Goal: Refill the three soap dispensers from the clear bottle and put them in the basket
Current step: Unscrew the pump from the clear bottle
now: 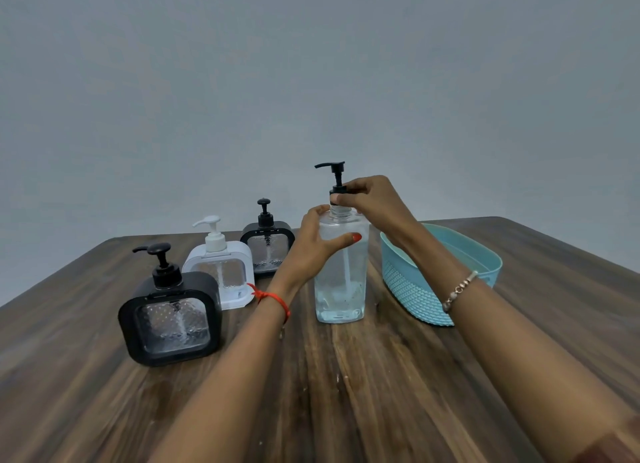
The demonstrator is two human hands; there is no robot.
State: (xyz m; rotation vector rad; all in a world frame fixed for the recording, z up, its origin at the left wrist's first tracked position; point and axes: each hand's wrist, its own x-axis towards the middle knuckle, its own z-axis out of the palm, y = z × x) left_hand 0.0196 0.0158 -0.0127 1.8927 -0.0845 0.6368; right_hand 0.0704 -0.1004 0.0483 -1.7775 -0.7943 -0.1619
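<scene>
Upright on the worktop (346,393), near its middle, the clear bottle (341,282) has its long axis vertical. Its black pump (334,171) is at the top with the spout pointing left. The left hand (313,244) has its grip wrapped round the bottle's shoulder, thumb across the front. The right hand (372,199) has its grip pinched on the pump's collar at the neck. A white tube runs down inside the bottle; the liquid level is hard to make out.

Left of the bottle three dispensers stand upright in a slanting row. The near black dispenser (171,324) and the white dispenser (221,272) have their spouts pointing left. The far black dispenser (266,251) has its right edge hidden by the left hand, and I cannot tell which way its spout points.

Just right of the bottle, the blue basket (408,289) has its inside partly hidden by the right forearm. Both forearms are cut off at the bottom edge.
</scene>
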